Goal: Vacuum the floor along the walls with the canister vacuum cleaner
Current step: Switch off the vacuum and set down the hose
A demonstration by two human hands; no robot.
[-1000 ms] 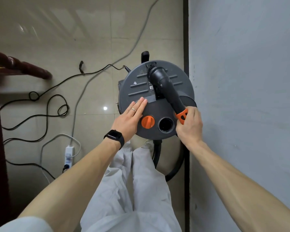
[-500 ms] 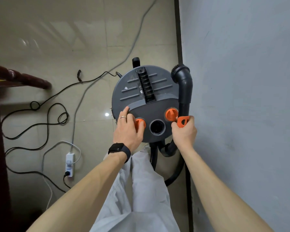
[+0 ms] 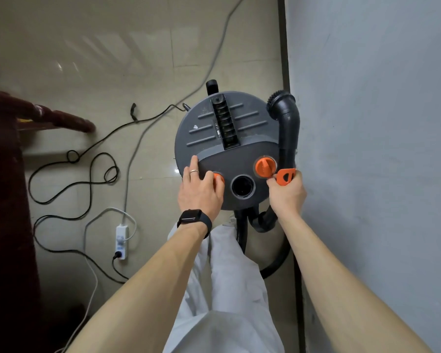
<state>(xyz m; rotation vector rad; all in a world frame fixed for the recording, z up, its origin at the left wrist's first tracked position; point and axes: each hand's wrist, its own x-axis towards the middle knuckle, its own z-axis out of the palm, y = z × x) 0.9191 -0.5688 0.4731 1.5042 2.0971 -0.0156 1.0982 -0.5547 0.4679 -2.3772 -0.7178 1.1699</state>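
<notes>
A round grey canister vacuum (image 3: 209, 123) stands on the tiled floor close to the wall, seen from above. Its lid carries two orange knobs and an open round port (image 3: 242, 186). My left hand (image 3: 199, 189) lies on the lid with fingers curled over the left orange knob (image 3: 219, 180). My right hand (image 3: 287, 194) grips the black hose handle (image 3: 288, 133) at its orange collar (image 3: 286, 176), beside the right orange knob (image 3: 265, 166). The handle's curved end with a round brush points away from me along the wall. The black hose (image 3: 275, 263) loops down behind my legs.
A grey wall (image 3: 367, 149) with a dark skirting strip (image 3: 285, 47) runs along the right. Black and grey cables (image 3: 87, 179) sprawl over the floor to the left, with a white power strip (image 3: 121, 240). Dark wooden furniture (image 3: 8, 174) stands at the left edge.
My right hand has lifted the hose handle off the lid and swung it to the vacuum's right side, baring the second orange knob. My left hand slid down onto the left orange knob.
</notes>
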